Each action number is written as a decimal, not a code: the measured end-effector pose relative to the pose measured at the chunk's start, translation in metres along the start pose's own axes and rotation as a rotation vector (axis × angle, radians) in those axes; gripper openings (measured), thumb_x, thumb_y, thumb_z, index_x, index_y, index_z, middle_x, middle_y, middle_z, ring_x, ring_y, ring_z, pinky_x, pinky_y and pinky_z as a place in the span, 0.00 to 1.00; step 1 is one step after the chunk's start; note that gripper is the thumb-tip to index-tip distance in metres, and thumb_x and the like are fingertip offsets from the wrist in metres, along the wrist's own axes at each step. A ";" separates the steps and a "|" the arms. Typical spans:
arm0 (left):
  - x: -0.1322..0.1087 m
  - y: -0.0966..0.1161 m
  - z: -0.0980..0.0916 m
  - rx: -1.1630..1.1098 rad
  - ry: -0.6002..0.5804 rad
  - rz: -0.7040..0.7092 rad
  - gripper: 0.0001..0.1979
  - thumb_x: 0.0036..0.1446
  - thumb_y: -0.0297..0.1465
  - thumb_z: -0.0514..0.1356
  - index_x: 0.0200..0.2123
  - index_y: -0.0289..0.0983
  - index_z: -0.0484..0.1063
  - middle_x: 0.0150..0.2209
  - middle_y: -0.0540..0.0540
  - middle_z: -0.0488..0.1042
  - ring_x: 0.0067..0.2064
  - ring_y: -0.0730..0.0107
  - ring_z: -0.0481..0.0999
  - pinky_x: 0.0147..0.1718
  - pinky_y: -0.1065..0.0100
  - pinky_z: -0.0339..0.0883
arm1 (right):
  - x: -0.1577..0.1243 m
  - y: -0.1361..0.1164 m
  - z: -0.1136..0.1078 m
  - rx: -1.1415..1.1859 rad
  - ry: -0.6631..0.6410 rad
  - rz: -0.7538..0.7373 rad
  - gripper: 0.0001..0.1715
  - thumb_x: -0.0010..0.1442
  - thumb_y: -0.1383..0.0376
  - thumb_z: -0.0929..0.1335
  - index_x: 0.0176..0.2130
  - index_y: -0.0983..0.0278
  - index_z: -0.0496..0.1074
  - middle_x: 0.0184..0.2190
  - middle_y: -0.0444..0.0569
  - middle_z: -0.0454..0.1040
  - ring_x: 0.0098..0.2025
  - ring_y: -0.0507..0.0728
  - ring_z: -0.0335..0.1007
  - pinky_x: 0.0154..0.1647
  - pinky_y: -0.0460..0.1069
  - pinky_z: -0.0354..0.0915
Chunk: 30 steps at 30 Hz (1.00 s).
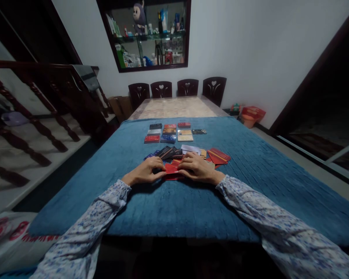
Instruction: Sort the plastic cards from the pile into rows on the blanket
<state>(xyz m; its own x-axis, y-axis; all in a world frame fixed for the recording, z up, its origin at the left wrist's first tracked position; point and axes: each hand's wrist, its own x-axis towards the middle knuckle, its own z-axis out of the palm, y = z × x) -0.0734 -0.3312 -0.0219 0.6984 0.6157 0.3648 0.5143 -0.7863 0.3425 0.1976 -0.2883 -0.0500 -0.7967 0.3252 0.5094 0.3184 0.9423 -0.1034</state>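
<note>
Both my hands rest on a loose heap of cards (189,154) spread on a blue cloth (250,182). My left hand (147,170) is curled, its fingertips pinching the edge of a red card (172,170). My right hand (197,167) lies over the same red card, fingers bent and pressed onto it. The heap holds red, black and pale cards fanned out beyond my fingers. Farther off, several cards (174,132) lie sorted in neat rows.
The blue cloth covers the near part of a long table; bare tabletop (176,107) shows beyond it. Several dark chairs (186,87) stand at the far end under a wall cabinet (148,35). A wooden stair railing (46,100) runs along the left.
</note>
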 end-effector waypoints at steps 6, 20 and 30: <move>0.000 -0.004 0.003 0.217 0.040 0.043 0.19 0.71 0.33 0.50 0.32 0.35 0.77 0.32 0.42 0.78 0.36 0.66 0.75 0.40 0.64 0.71 | -0.001 0.012 0.011 -0.137 0.068 0.013 0.20 0.73 0.59 0.61 0.45 0.62 0.80 0.36 0.54 0.80 0.43 0.60 0.67 0.47 0.57 0.62; -0.002 -0.023 0.020 0.242 0.202 -0.027 0.15 0.65 0.23 0.53 0.54 0.36 0.70 0.46 0.40 0.78 0.46 0.62 0.77 0.48 0.59 0.73 | 0.003 0.012 0.019 -0.128 0.159 0.195 0.15 0.68 0.67 0.66 0.53 0.63 0.74 0.42 0.56 0.78 0.44 0.60 0.70 0.44 0.54 0.65; -0.002 -0.021 0.030 0.218 0.219 -0.077 0.19 0.62 0.25 0.58 0.56 0.35 0.66 0.49 0.37 0.76 0.48 0.57 0.76 0.50 0.54 0.72 | 0.003 0.006 0.022 -0.229 0.025 0.268 0.25 0.65 0.66 0.69 0.60 0.63 0.69 0.47 0.58 0.79 0.49 0.66 0.68 0.47 0.58 0.62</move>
<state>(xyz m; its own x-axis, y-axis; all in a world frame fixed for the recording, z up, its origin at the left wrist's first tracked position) -0.0708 -0.3172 -0.0556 0.5416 0.6515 0.5313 0.6723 -0.7151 0.1916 0.1860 -0.2804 -0.0678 -0.6572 0.5539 0.5111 0.6240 0.7803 -0.0433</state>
